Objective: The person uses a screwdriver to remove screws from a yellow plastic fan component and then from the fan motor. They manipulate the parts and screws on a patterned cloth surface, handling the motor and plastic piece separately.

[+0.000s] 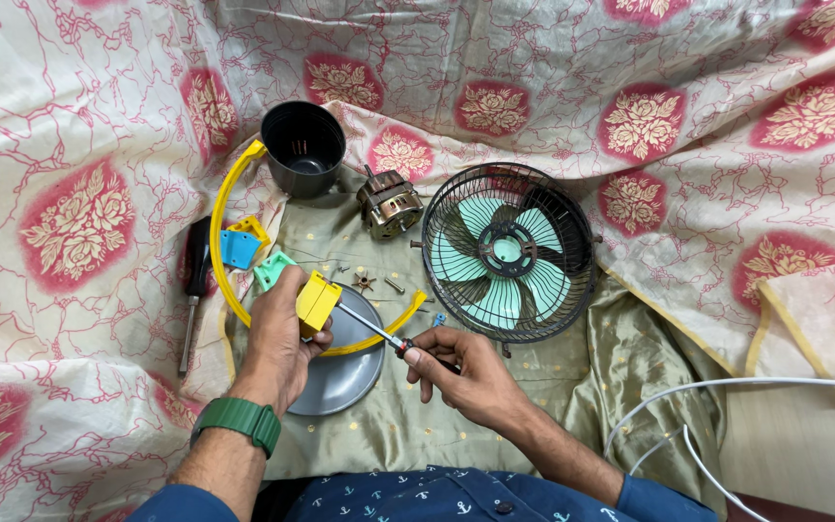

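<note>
Screwdrivers (379,331) — two (one in right hand (461,372))

A single head-worn camera looks steeply down from above the seated person's lap, facing forward over a cream cloth printed with red floral medallions (79,222). The view is close: both forearms enter from the bottom edge, the left hand (277,338) and right hand (461,372) sitting just below the middle of the frame. The navy patterned shirt (437,498) fills the lower border, marking the wearer's own body as the near limit. At the far limit, the cloth rises in folds toward the top edge. A round black wire fan guard with pale green blades (507,251) lies right of centre. No second view exists to overlap with this one.
</note>
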